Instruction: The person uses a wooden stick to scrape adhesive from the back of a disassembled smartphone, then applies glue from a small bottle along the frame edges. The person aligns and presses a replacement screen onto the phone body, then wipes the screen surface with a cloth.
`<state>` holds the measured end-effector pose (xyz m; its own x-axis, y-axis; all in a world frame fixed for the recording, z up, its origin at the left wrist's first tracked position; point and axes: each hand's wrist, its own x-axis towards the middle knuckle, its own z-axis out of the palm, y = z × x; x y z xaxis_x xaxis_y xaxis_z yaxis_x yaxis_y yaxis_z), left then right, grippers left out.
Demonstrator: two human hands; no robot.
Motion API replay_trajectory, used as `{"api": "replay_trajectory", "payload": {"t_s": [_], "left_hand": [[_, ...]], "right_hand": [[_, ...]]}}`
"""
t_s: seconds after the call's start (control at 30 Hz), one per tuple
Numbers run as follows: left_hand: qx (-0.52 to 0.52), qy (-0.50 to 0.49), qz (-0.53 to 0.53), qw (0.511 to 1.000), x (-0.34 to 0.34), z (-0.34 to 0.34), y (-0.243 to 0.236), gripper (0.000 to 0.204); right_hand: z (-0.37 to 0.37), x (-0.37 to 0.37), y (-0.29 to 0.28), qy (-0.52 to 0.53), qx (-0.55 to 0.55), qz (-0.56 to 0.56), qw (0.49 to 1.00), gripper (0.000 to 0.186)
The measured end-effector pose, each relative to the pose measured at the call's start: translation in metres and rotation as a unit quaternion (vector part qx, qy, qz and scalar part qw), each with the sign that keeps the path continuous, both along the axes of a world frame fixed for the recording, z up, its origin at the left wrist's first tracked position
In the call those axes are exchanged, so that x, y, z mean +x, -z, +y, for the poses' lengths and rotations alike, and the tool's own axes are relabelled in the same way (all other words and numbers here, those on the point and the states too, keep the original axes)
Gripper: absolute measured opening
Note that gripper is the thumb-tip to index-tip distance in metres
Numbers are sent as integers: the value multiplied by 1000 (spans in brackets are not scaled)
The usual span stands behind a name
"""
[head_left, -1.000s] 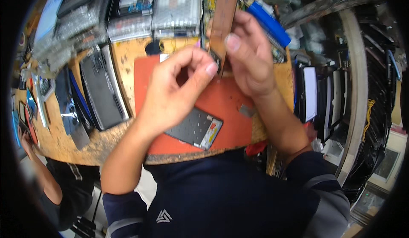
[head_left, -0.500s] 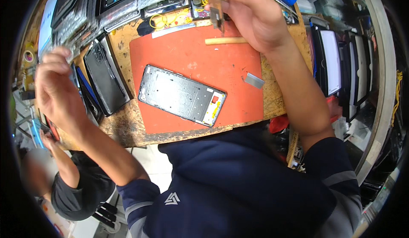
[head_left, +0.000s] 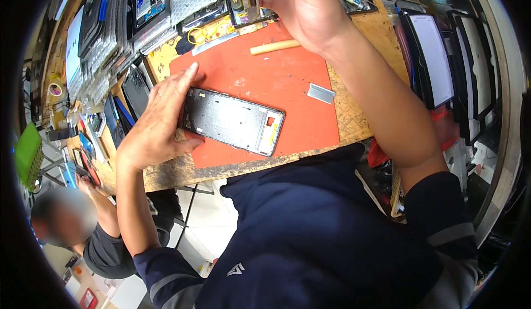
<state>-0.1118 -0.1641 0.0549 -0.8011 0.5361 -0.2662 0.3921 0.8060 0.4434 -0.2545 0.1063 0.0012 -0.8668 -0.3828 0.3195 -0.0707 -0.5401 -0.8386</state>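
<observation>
A phone's middle frame (head_left: 232,121), black and shiny with a small square cutout at its right end, lies on an orange-red mat (head_left: 298,121). My left hand (head_left: 157,118) is at the frame's left end. Its thumb and fingers are spread apart, one on each side of that end. At the far edge of the mat, my right hand (head_left: 310,16) is raised, its fingertips around a thin, flat, partly see-through brownish piece (head_left: 253,0) that I cannot name. Below that hand lies a light wooden stick (head_left: 274,47). A small grey metal plate (head_left: 321,93) rests at the mat's right.
Stacks of wrapped phone parts (head_left: 110,32) fill the back left, beside a dark phone back (head_left: 136,90). Yellow rubber bands (head_left: 198,35) lie behind the mat. Boxes (head_left: 431,60) stand at the right. A co-worker (head_left: 105,248) sits at the lower left, holding a phone.
My left hand has come down and right, from above the bench's left side to the phone frame's left end. My right hand has shifted a little away and left. The view has shifted slightly.
</observation>
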Motion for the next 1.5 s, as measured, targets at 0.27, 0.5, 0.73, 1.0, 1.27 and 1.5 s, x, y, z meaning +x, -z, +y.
{"api": "replay_trajectory", "payload": {"t_s": [0.27,0.5,0.73,1.0,1.27,1.5], "left_hand": [[89,-96,24,991,27,-6,-7,131],[440,-216,62,869,14,22,-10,147],[699,-204,-51,684,-45,54,37,101],[816,-198,-111,531,-81,32,11,62],[903,-158,-112,384,-50,45,7,68],[919,-112,-118,360,-46,49,2,78]], "right_hand": [[3,2,-8,-95,27,-51,994,47],[-1,8,-20,-22,-5,-62,998,41],[7,9,-24,-39,-46,-69,996,35],[16,1,-21,-86,-70,-119,987,42],[19,2,-15,-87,-18,-129,988,60],[7,6,-11,-80,-56,-183,978,43]]}}
